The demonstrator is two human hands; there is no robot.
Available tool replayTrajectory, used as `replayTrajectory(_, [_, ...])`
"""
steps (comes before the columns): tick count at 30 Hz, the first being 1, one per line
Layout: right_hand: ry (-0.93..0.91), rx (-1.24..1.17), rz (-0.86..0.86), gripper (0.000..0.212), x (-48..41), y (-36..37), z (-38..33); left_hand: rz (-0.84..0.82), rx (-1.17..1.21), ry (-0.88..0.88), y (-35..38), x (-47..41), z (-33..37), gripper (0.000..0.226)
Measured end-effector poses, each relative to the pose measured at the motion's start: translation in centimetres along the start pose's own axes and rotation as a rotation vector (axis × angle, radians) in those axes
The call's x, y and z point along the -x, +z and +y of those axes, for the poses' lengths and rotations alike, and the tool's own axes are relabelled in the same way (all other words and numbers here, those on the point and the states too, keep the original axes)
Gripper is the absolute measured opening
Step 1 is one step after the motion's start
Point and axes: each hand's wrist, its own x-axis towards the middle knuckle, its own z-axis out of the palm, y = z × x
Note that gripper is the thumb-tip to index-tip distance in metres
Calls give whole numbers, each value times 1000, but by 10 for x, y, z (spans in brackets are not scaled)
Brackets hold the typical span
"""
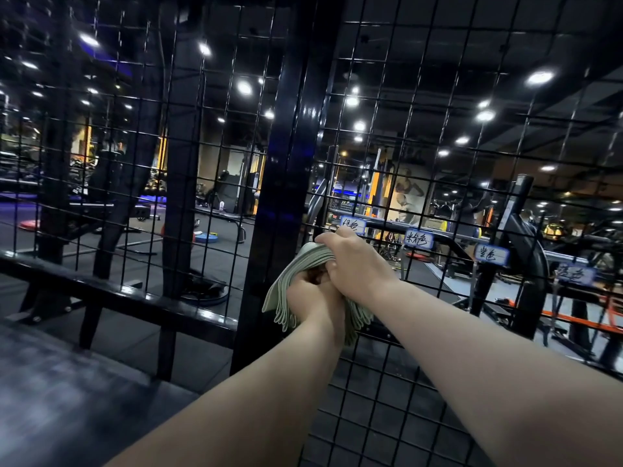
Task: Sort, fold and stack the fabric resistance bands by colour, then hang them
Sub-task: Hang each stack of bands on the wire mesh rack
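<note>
A folded stack of pale green fabric bands (290, 284) is held up against the black wire grid panel (421, 170), just below the leftmost handwritten label (353, 226). My left hand (312, 296) grips the stack from underneath, with the band ends hanging down on both sides of it. My right hand (349, 261) curls over the top of the stack and presses it toward the grid. Any hook behind the bands is hidden by my hands.
Three more blue-edged labels (418, 238), (490, 256), (574, 275) run to the right along the grid. A thick black post (286, 163) stands left of the bands. A dark bench top (60, 392) lies at lower left. Gym machines show behind the grid.
</note>
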Motion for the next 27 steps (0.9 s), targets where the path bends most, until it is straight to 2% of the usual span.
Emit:
replayTrajectory(7, [-60,106,5,47,3,-3,-1,-43,52,22,0,-1,-2,19])
replayTrajectory(12, [-47,59,102,47,10,4,0,-73,60,38,-3,0,-6,16])
replayTrajectory(17, [-1,-8,72,49,7,5,2,-58,129,53,0,1,-4,18])
replayTrajectory(20, [7,-54,25,51,3,5,1,-63,211,-2,3,2,-1,21])
replayTrajectory(27, [45,-95,37,50,7,13,6,-76,123,77,-2,7,-4,17])
